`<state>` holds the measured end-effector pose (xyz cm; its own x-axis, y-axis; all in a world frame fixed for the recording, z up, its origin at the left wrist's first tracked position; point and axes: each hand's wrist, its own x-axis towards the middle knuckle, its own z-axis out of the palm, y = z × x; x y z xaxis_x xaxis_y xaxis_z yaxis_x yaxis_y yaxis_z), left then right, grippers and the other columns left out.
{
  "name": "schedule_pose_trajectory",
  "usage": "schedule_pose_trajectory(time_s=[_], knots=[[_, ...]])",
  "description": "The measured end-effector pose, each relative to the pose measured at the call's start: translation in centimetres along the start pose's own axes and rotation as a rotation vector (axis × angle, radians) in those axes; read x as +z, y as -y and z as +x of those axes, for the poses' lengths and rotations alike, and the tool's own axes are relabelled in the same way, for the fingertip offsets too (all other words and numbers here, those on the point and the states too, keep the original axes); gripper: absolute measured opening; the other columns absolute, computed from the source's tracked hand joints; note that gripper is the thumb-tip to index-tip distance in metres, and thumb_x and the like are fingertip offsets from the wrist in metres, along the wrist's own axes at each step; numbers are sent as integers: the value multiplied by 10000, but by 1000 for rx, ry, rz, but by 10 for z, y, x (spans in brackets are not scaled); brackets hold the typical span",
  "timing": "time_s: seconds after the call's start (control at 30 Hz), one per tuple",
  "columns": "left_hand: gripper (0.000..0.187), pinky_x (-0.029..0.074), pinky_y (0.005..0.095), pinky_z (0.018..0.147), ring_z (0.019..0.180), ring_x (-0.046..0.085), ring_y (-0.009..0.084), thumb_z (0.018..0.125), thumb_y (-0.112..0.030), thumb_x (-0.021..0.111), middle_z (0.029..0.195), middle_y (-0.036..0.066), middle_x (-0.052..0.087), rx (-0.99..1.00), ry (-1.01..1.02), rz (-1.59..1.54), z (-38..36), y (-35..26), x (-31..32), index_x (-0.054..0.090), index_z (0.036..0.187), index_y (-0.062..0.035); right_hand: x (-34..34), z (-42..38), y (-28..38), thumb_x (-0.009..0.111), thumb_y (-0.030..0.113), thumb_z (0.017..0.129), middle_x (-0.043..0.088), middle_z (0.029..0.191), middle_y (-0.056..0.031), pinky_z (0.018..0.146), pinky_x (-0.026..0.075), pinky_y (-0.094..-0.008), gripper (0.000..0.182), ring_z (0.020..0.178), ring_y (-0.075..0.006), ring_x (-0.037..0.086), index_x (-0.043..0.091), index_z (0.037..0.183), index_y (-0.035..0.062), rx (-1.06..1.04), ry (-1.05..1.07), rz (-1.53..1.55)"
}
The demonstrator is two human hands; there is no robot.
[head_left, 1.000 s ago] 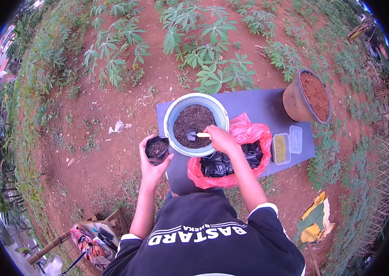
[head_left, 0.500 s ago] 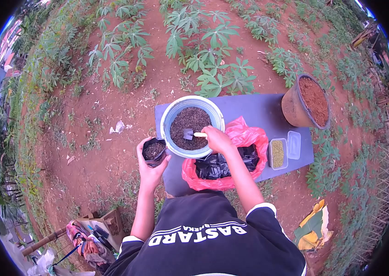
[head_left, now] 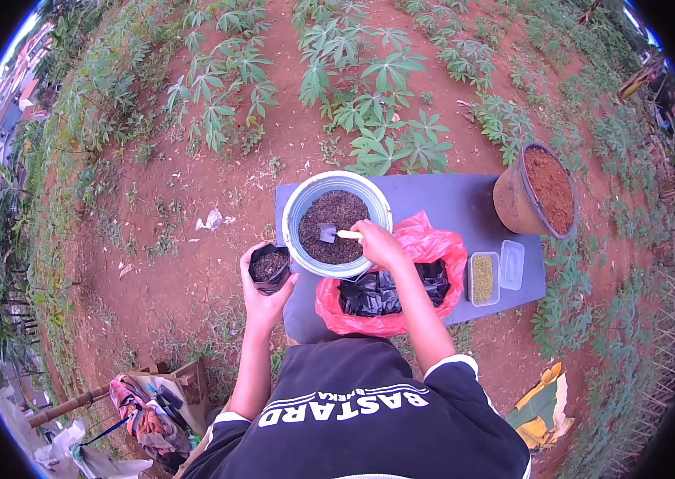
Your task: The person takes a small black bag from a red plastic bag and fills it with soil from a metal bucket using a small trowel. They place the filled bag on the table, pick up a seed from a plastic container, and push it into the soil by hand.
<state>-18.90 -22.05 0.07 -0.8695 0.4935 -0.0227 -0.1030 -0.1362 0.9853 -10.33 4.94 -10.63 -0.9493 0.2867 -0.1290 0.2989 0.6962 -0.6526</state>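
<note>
My left hand point(head_left: 264, 302) is wrapped round a small black plastic seedling bag point(head_left: 270, 266) with dark soil in it, just left of the bucket. In my right hand point(head_left: 380, 243) is the pale handle of a small hand trowel point(head_left: 328, 232). The trowel's grey blade rests at the dark soil point(head_left: 336, 209) inside the round light-blue bucket point(head_left: 297, 195). Below my right forearm lies an open pink plastic bag point(head_left: 333, 307) that holds black plastic bags point(head_left: 377, 294).
A large brown pot point(head_left: 513, 199) of reddish soil stands at the table's right end. Near it on the grey table point(head_left: 441, 188) sit a clear container point(head_left: 483, 279) of greenish grains and its lid point(head_left: 511, 266). Leafy plants point(head_left: 389, 72) grow beyond.
The view has shifted slightly, so everything sits a little lower in the picture. Both hands keep their hold, and the trowel stays at the soil in the bucket.
</note>
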Motion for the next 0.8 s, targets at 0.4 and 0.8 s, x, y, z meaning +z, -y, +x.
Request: schedule_pose_trajectory(time_s=[0.4,0.8], knots=[[747,552,300,883,1074,634,168,767,68,784,1211,88,573,59,9,62,13,15,-5,381,1378,-79,-60,-33,28,547,-15,895,633,1120,-188,942,480,-447,276,1096,-368,617,588,1166,10,70,-86,188],[754,486,317,1000,1171,577,179,764,9,808,1272,105,518,69,45,128,19,17,-3,392,1389,-52,-147,-66,108,531,-30,893,614,1072,-118,895,465,-376,305,993,-281,616,602,1184,30,-29,-83,157]])
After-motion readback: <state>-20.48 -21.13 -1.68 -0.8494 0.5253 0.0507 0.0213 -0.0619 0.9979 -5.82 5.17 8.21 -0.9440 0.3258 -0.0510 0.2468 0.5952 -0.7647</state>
